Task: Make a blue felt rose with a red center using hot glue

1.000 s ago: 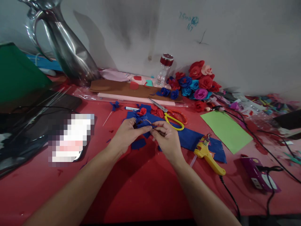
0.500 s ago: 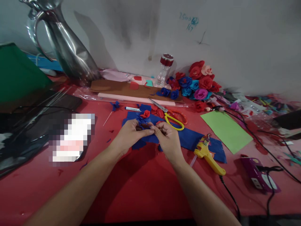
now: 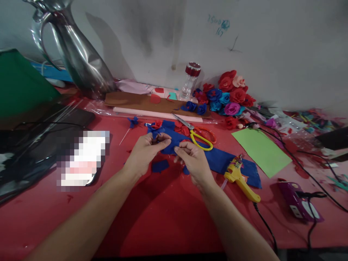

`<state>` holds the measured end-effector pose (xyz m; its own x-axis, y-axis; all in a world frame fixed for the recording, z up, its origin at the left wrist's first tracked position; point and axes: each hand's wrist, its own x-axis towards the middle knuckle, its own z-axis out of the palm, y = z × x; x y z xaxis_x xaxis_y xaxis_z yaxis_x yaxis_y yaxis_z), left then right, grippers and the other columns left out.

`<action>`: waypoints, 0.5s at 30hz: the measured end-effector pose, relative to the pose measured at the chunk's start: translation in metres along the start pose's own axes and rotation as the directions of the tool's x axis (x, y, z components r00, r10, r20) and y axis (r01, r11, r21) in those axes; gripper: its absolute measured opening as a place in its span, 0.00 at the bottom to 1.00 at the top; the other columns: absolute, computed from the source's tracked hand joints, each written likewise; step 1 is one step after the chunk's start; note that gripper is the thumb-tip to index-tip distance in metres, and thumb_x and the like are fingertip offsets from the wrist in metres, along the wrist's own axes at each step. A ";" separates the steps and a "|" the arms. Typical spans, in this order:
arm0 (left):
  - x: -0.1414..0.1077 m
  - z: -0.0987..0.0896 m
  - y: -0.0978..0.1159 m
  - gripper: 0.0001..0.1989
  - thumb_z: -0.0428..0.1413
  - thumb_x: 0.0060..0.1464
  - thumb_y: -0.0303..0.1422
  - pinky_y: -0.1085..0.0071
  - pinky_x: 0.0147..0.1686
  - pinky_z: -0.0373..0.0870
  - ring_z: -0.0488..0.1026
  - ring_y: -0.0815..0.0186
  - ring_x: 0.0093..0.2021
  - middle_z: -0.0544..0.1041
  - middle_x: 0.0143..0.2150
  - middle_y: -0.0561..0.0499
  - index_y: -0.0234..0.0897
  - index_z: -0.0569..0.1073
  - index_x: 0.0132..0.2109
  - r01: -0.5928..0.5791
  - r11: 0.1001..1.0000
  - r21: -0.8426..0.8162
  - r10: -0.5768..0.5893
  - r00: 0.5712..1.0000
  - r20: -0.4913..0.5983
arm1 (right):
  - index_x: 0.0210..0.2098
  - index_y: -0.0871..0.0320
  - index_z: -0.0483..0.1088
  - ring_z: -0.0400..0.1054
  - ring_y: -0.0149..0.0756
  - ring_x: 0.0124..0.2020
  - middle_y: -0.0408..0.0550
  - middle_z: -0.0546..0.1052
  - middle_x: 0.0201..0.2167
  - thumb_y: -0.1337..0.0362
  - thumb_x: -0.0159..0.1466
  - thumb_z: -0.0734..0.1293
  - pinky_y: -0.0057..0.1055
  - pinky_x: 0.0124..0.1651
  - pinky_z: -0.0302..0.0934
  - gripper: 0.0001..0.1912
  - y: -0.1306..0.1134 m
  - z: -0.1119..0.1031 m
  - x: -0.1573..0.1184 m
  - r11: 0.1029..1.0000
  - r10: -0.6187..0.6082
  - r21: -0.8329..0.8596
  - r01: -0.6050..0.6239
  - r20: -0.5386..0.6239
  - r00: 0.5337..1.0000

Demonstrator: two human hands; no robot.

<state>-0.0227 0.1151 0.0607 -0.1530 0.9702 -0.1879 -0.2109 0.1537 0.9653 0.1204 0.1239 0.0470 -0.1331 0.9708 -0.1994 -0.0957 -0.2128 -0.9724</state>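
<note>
A paper flower with a red centre and blue petals is pinched in the fingers of my left hand. My right hand is close beside it, thumb pressed against the forefinger. Blue paper shows at those fingertips, but I cannot tell whether it is a held piece or the sheet behind. Beneath both hands lies a long blue paper strip. Nearer me is a loose blue paper piece. Scissors with a yellow and an orange handle rest just beyond my right hand.
A yellow glue gun lies to the right, near green paper and a purple corded device. Finished paper flowers are heaped by a glass bottle. At left are a blurred-out phone and a metal jug.
The flower in my left hand has moved left and slightly away from me, tilting over. My hands have come apart a little; the loose blue piece shows more clearly.
</note>
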 end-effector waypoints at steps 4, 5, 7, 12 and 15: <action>-0.001 0.001 0.001 0.11 0.66 0.38 0.31 0.65 0.43 0.70 0.74 0.64 0.37 0.79 0.34 0.51 0.36 0.77 0.33 0.055 0.998 -0.004 -0.055 0.996 0.072 | 0.27 0.56 0.70 0.64 0.28 0.15 0.36 0.71 0.13 0.57 0.51 0.72 0.24 0.21 0.53 0.11 0.003 0.000 -0.001 0.997 -0.051 -0.052 0.050 -0.009 0.999; 0.000 0.000 0.000 0.10 0.66 0.38 0.31 0.65 0.44 0.70 0.74 0.65 0.36 0.78 0.33 0.51 0.36 0.77 0.32 0.054 0.999 0.008 -0.054 0.996 0.068 | 0.27 0.56 0.69 0.65 0.28 0.15 0.36 0.71 0.13 0.57 0.51 0.72 0.24 0.21 0.53 0.11 0.003 0.000 -0.001 0.997 -0.048 -0.057 0.047 -0.007 0.999; 0.002 -0.001 -0.001 0.08 0.66 0.39 0.31 0.66 0.45 0.69 0.72 0.66 0.34 0.77 0.31 0.52 0.36 0.76 0.29 0.044 0.999 0.018 -0.045 0.998 0.049 | 0.27 0.57 0.69 0.66 0.29 0.16 0.37 0.71 0.14 0.56 0.50 0.72 0.24 0.21 0.53 0.12 0.004 0.001 -0.001 0.998 -0.035 -0.057 0.035 0.004 0.999; 0.006 -0.002 -0.004 0.10 0.67 0.36 0.33 0.65 0.44 0.69 0.71 0.66 0.33 0.76 0.29 0.53 0.36 0.76 0.28 0.047 0.999 -0.023 -0.046 0.999 0.026 | 0.29 0.58 0.72 0.67 0.28 0.16 0.39 0.73 0.17 0.56 0.52 0.70 0.24 0.21 0.55 0.11 0.002 0.000 -0.001 0.999 -0.029 -0.035 0.029 -0.005 1.000; 0.006 -0.003 -0.004 0.13 0.69 0.33 0.34 0.65 0.42 0.69 0.71 0.65 0.33 0.76 0.30 0.53 0.37 0.76 0.29 0.074 0.997 -0.032 -0.074 0.997 0.013 | 0.28 0.58 0.73 0.68 0.28 0.17 0.39 0.73 0.17 0.57 0.52 0.70 0.24 0.21 0.54 0.10 0.001 -0.001 0.000 0.998 -0.043 -0.044 0.041 -0.028 0.999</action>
<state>-0.0254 0.1195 0.0556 -0.1241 0.9587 -0.2561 -0.2528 0.2190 0.9424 0.1212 0.1236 0.0460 -0.1016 0.9817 -0.1610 -0.0576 -0.1674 -0.9842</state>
